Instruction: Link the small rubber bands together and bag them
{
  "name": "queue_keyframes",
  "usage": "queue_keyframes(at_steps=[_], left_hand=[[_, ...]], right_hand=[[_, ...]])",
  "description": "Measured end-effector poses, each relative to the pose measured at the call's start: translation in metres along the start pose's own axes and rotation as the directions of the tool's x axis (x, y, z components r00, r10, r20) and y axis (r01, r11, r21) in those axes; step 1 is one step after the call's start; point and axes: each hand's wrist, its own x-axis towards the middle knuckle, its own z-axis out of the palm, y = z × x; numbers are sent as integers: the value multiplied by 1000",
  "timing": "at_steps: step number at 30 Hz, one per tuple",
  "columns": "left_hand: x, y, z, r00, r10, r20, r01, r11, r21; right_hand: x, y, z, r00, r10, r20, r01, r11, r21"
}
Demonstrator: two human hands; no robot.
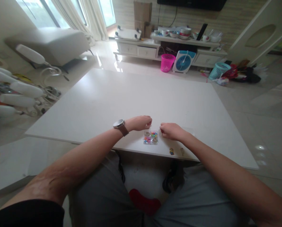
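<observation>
A small clear compartment box (150, 137) with colourful beads and rings sits near the front edge of the white table. Just above it is my left hand (142, 122), fingers pinched on something small that I cannot make out. My right hand (170, 130) is closed at the box's right side, with a small shiny piece at its fingertips, too small to name. A yellow and blue figure charm (171, 151) lies below my right hand, and a small pale piece (182, 151) lies to its right.
The white table (141, 94) extends forward and to both sides. Beyond it stand a pink basket (167, 62), a blue fan (184, 61) and a low cabinet (147, 51). White padded chair parts (20, 100) are at the left.
</observation>
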Motion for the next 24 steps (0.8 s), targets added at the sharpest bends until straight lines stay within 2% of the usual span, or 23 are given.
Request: queue_keyframes(at_steps=[6,11,13,17,21,24], left_hand=[[1,5,-4,1000,17,6,-17,998,-63],[0,6,-9,1000,-2,28,9,969,-248],[1,6,-9,998,-32,59,52,924,-378],[4,6,-7,988,-126,95,157,778,-608],[5,7,-6,981,-159,107,187,668,-720],[5,7,-5,984,-146,101,171,620,-766]], right_hand=[[-2,-4,0,1000,11,7,-10,995,-98],[-2,-7,3,1000,-16,12,17,995,-102],[-2,-6,2,999,-25,33,28,995,-97],[-6,-2,-9,995,-65,75,70,996,-62],[-12,4,-19,995,-95,37,95,995,9],[-13,7,-16,992,-116,43,113,992,53]])
